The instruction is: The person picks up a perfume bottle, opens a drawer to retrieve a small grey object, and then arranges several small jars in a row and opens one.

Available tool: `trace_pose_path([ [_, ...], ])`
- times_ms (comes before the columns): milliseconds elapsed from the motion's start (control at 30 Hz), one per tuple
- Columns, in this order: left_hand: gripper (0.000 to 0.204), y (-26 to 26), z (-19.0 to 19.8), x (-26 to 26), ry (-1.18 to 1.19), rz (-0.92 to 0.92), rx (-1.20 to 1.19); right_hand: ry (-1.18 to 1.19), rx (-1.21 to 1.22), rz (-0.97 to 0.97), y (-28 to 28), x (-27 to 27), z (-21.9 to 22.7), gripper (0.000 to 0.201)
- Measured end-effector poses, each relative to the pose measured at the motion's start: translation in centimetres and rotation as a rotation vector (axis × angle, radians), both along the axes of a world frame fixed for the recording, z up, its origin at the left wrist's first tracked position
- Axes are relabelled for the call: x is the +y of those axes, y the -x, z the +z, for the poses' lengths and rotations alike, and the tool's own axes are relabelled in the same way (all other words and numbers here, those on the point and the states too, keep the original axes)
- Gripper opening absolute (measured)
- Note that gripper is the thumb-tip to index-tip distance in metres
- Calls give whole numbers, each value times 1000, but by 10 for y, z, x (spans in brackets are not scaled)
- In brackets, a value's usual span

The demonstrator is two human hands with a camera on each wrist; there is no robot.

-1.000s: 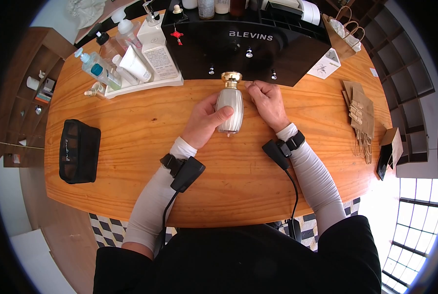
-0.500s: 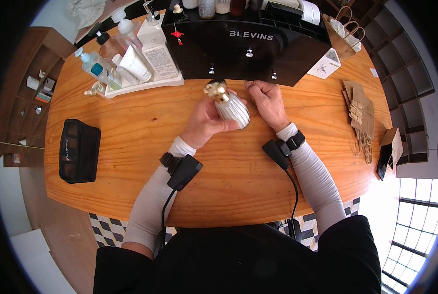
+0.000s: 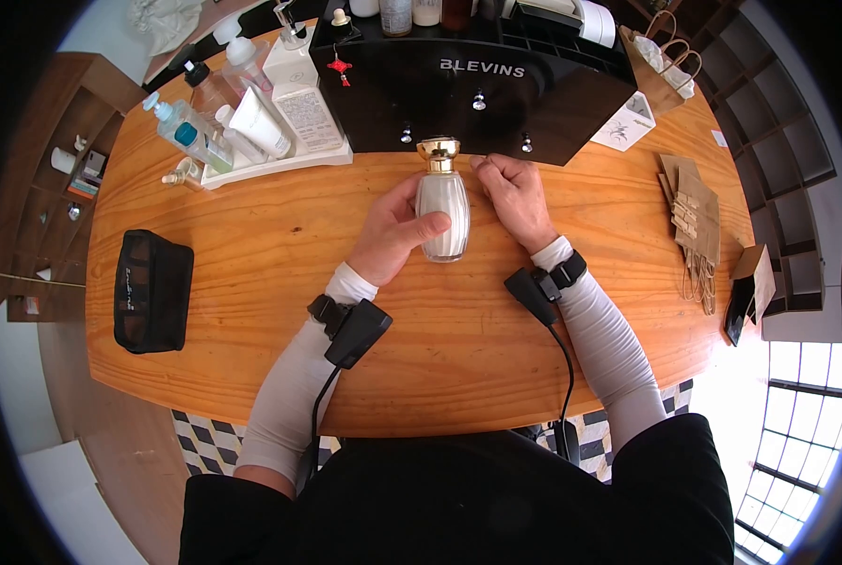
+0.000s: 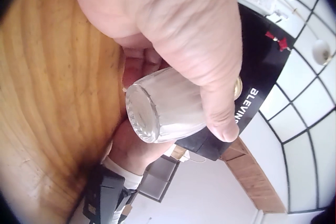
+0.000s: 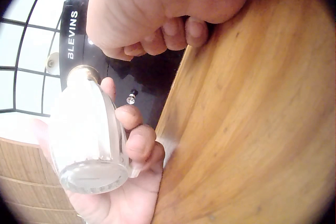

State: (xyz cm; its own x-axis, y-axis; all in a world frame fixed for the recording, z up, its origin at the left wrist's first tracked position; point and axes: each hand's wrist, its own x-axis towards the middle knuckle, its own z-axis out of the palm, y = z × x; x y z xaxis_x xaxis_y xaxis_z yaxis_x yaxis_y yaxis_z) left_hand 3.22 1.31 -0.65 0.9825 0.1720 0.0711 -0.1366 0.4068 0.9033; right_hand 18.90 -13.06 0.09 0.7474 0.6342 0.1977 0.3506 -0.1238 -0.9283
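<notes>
My left hand (image 3: 383, 240) grips a ribbed glass perfume bottle (image 3: 442, 218) with a shiny gold cap (image 3: 438, 153). The bottle is upright in the head view, its thumb side facing me. In the left wrist view the thumb (image 4: 220, 113) lies across the glass and the thick clear base (image 4: 142, 113) shows. Several fingers (image 5: 139, 142) curl round the back of the glass in the right wrist view. To the right of the bottle, my right hand (image 3: 520, 205) rests on the wooden table (image 3: 458, 348), its fingers curled in toward the palm and holding nothing.
Behind the hands stands a black drawer box (image 3: 421, 104) marked BLEVINS. A white tray (image 3: 331, 158) of bottles and tubes sits at back left. The black mesh pouch (image 3: 152, 292) lies on the left, flat paper bags (image 3: 694, 212) on the right.
The perfume bottle tilted to the left in my left hand half a second ago, with its cap toward the wrist side, and is now upright again. The right hand has stayed put.
</notes>
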Motion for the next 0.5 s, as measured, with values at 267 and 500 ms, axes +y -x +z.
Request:
trace_pose_path([
  [267,77,0,5,-2,6,-14,1,-15,9,-1,1,0,0,28],
  [500,78,1,8,-3,13,-24,13,-22,6,3,-1,1,-4,28],
])
